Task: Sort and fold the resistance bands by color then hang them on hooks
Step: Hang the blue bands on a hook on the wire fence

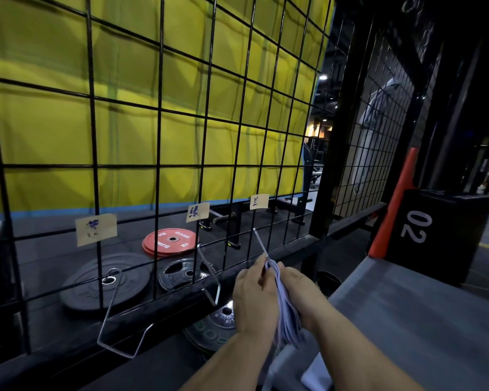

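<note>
Left hand [254, 300] and right hand [298, 292] both gripping one pale-blue band bundle [286, 314], three hooks [259, 241], three labels [96, 229]

I have the wire grid [158, 136] upright in front of me, with three paper labels [197, 212] in a row along its lower part. Below each label a hook juts toward me: left hook [116, 328], middle hook [209, 277], right hook [260, 244]. At the right hook's tip, my left hand [254, 294] and right hand [297, 292] hold the bands [285, 311] between them. Weight plates [105, 280] lie on the floor behind the grid. The surface [407, 320] lies to my right, with a numbered box [441, 230] at its far edge.
</note>
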